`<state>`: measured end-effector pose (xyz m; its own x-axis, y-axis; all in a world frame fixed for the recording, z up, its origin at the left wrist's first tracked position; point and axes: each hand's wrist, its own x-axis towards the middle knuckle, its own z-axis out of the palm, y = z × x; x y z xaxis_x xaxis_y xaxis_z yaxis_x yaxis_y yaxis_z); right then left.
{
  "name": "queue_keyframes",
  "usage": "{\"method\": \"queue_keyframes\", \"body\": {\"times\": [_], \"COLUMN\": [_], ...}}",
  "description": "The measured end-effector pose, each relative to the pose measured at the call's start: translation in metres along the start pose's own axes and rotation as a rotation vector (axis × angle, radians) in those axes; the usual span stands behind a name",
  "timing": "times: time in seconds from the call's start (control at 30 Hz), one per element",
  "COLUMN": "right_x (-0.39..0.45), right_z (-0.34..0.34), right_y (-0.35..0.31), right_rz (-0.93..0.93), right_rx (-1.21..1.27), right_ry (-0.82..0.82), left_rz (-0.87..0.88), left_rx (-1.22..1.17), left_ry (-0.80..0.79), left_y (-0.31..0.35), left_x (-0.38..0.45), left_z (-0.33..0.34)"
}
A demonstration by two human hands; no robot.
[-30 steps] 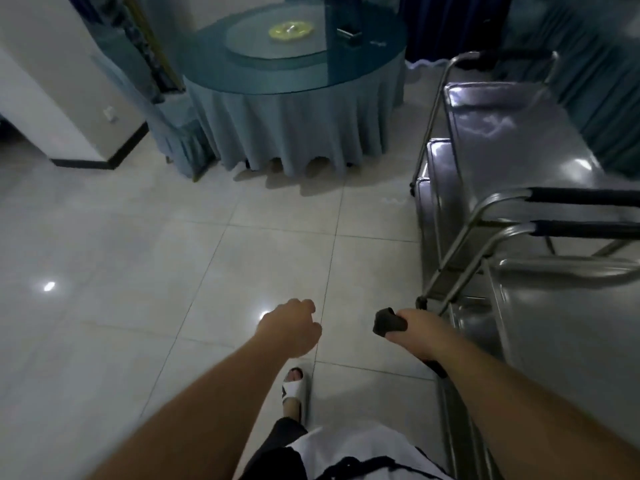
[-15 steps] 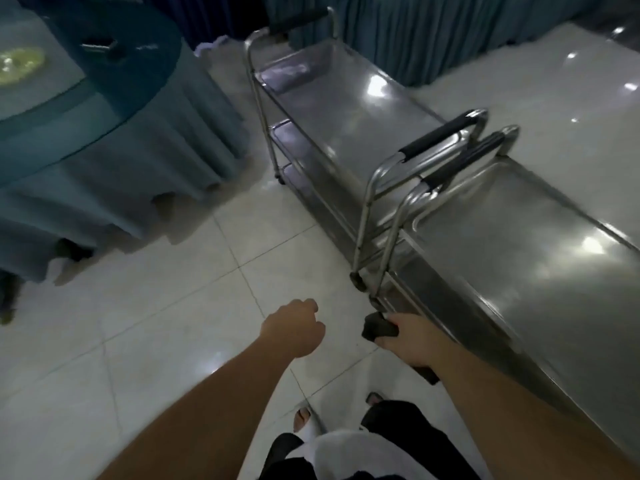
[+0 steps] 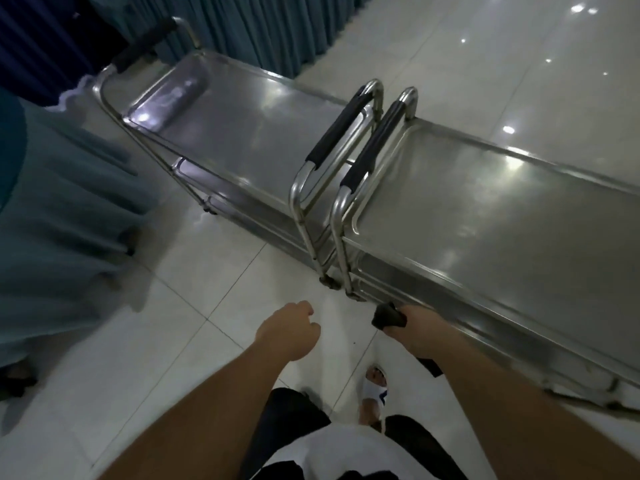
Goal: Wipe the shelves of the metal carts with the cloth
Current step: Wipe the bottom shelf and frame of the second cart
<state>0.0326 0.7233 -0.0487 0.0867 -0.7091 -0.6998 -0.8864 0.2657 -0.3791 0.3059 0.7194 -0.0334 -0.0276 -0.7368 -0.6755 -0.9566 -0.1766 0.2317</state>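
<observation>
A person stands beside two stainless-steel carts, the near cart [image 3: 485, 216] at 2 o'clock and the far cart [image 3: 242, 126] at 12, their foam-sleeved handles nearly touching. The right hand [image 3: 420, 332] has its grip closed around a dark cloth [image 3: 387, 317] beside the near shelf's rim; the left hand [image 3: 289, 332] is curled, empty. Long overlapping strokes should suit the smooth, glossy trays, with care for raised edges.

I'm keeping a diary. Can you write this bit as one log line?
right hand: holds dark cloth | left hand: fist, empty | carts: not touched
</observation>
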Motion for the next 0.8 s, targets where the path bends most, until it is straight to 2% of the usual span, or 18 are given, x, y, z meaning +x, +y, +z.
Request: {"method": "queue_keyframes", "body": {"times": [0.23, 0.43, 0.63, 0.8], "right_x": [0.001, 0.002, 0.028, 0.070], "right_z": [0.035, 0.088, 0.127, 0.131], "right_y": [0.008, -0.007, -0.026, -0.003], "right_rz": [0.190, 0.406, 0.372, 0.323], "right_rx": [0.176, 0.330, 0.528, 0.568], "right_ry": [0.066, 0.130, 0.181, 0.234], "left_rz": [0.124, 0.253, 0.234, 0.150], "left_rx": [0.082, 0.137, 0.148, 0.068], "left_ry": [-0.068, -0.198, -0.222, -0.155], "left_y": [-0.008, -0.020, -0.021, -0.022], "left_x": [0.065, 0.110, 0.144, 0.175], "left_z": [-0.014, -0.011, 0.005, 0.030]}}
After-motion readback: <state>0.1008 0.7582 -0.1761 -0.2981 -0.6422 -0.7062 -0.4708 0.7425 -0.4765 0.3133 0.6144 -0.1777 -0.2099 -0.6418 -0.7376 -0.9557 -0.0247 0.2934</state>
